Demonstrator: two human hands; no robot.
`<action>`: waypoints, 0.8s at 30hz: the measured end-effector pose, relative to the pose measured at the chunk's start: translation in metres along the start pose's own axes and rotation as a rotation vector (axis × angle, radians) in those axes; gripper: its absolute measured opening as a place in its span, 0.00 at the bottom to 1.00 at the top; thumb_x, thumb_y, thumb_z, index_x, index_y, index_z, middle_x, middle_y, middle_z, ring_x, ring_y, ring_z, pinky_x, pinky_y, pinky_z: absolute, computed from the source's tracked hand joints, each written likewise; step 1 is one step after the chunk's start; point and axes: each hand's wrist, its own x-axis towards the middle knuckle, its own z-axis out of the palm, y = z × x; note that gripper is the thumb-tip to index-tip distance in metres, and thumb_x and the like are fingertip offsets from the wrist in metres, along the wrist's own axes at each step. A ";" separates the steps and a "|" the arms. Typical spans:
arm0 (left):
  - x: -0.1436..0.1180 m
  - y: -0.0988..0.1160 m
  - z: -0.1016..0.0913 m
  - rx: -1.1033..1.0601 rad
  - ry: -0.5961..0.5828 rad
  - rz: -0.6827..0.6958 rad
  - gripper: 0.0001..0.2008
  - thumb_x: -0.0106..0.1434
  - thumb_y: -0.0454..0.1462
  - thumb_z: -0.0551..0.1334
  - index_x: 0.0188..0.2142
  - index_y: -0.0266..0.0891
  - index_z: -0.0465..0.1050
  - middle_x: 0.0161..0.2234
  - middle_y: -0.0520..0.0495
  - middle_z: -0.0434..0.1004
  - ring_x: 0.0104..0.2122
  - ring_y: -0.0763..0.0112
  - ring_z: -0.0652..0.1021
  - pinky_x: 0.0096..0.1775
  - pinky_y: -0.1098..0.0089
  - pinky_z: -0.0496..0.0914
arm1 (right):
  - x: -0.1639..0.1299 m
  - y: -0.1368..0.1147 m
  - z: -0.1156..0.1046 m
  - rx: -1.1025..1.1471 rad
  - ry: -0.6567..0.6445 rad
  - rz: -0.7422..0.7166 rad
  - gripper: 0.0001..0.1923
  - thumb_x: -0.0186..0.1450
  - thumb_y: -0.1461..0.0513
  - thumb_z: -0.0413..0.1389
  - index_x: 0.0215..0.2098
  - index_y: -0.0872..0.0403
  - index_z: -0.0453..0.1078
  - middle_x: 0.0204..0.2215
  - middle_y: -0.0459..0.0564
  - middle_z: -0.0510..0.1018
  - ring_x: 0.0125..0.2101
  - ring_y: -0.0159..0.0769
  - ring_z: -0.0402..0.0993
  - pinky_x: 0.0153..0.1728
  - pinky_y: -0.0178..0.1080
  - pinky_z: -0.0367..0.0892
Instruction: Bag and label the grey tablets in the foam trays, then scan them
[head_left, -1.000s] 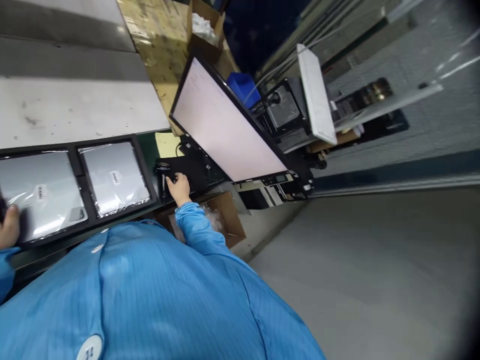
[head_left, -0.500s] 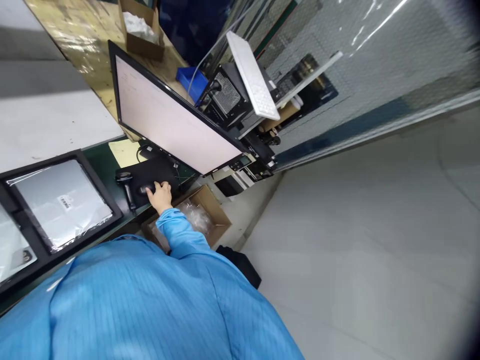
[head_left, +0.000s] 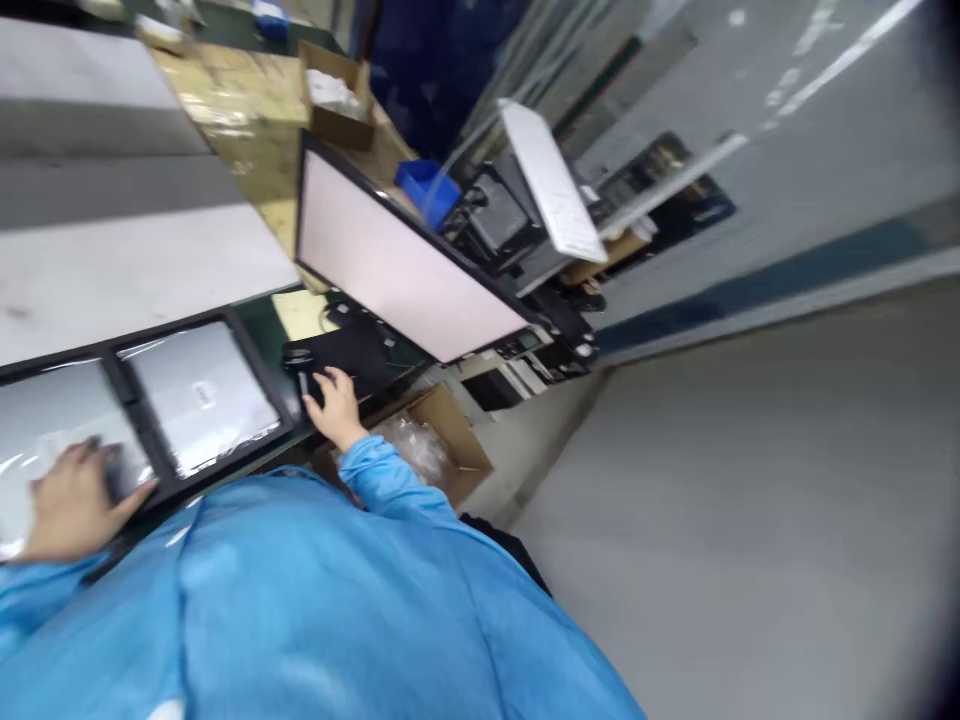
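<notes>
My left hand (head_left: 79, 505) is at the lower left, fingers spread, over a silver panel (head_left: 75, 400) in clear film that sits in a black tray. A small dark patch shows beside its fingers, too blurred to name. My right hand (head_left: 337, 408) is at the near edge of a black mouse pad (head_left: 364, 350), thumb and fingers apart. Just left of it stands a black handheld barcode scanner (head_left: 298, 358), whose lower part lies by my thumb; I see no grip on it. A second wrapped silver panel (head_left: 196, 395) with a white label lies between my hands.
A monitor (head_left: 405, 250) stands tilted in view beyond the mouse pad. Yellow paper (head_left: 301, 312) lies beside it. An open carton (head_left: 465, 450) with clear plastic bags is below my right forearm. Behind are a blue bin (head_left: 427, 190), a white keyboard (head_left: 551, 180) and another carton (head_left: 341, 125).
My right hand has come off the mouse and moved toward the barcode scanner. My left hand has come into view over the left panel. The whole view has shifted, so things appear farther right.
</notes>
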 end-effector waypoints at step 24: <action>-0.034 -0.113 0.028 -1.012 0.248 -0.429 0.19 0.66 0.53 0.57 0.36 0.39 0.71 0.41 0.39 0.79 0.44 0.58 0.79 0.52 0.60 0.75 | -0.001 -0.244 0.120 0.436 -0.666 0.053 0.05 0.68 0.61 0.64 0.42 0.55 0.78 0.34 0.49 0.85 0.33 0.34 0.83 0.37 0.33 0.76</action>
